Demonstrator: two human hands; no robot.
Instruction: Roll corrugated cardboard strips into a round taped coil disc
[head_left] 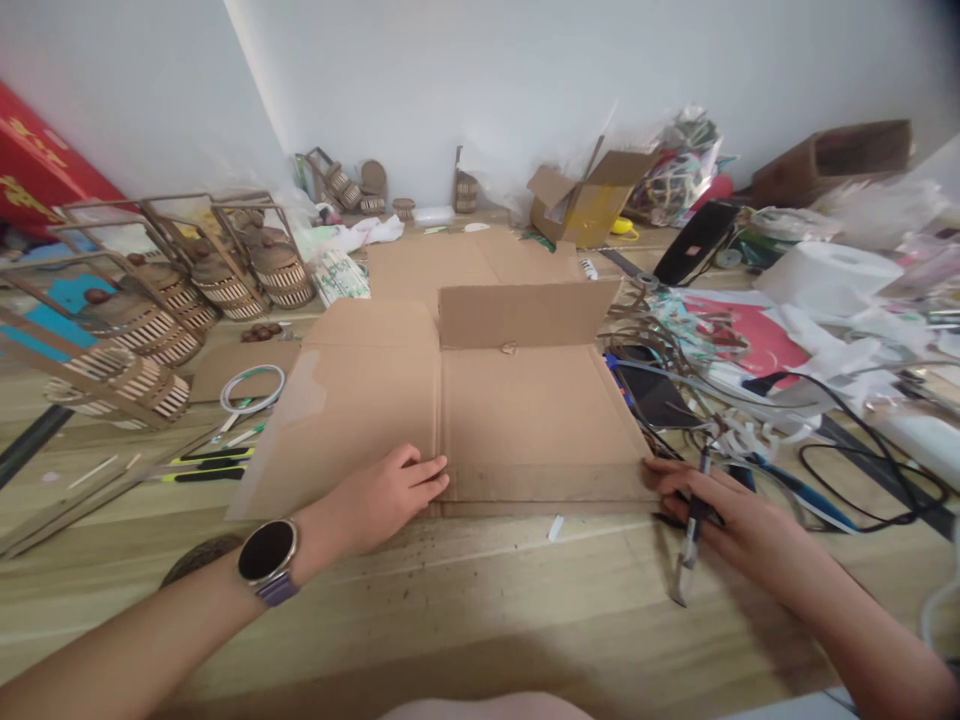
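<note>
An unfolded cardboard box [360, 400] lies on the table in front of me, its back flap [525, 315] standing upright. My left hand [386, 500], with a watch on the wrist, rests on the cardboard with fingers stretched out, their tips at the central crease. At the cardboard's front right corner, my right hand [720, 510] touches the edge with its fingertips. It is closed round a slim dark-handled tool [696, 515] with a metal tip that points towards me; its exact kind is unclear.
Small bamboo baskets with tall handles [281, 270] stand at the left. A ring of white tape [253, 388] and yellow-black tools [214, 463] lie nearby. Cables [892, 500], a phone [656, 385] and a white paper roll [832, 275] crowd the right. An open carton [592, 200] stands behind.
</note>
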